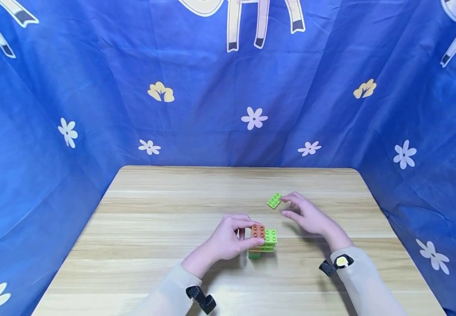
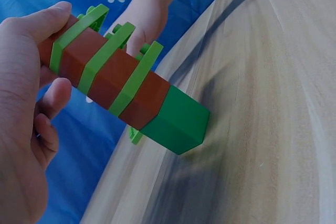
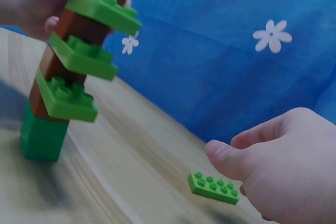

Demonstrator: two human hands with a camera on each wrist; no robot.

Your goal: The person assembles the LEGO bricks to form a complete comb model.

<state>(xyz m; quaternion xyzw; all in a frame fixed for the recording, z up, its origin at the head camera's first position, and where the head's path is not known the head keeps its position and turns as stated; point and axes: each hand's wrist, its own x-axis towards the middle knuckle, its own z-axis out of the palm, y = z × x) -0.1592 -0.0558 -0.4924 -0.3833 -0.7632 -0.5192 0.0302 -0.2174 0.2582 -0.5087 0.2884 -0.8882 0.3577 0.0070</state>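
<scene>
A tower of toy building blocks [image 2: 181, 121] stands on the table, with a dark green block at its foot and brown blocks alternating with flat light green plates above. My left hand [image 1: 228, 239] pinches the brown block [image 1: 257, 231] at the top between thumb and fingers. The light green plates stick out to one side of the column. Farther back lies a loose flat light green brick [image 3: 212, 188], studs up. My right hand [image 1: 308, 215] is beside it, fingers loosely bent and thumb apart, holding nothing. Whether a fingertip touches that brick cannot be told.
The wooden table [image 1: 152, 210] has blue cloth [image 1: 212, 145] with white flowers behind it and on both sides. Each wrist wears a black strap [image 1: 201, 299] over a pale sleeve.
</scene>
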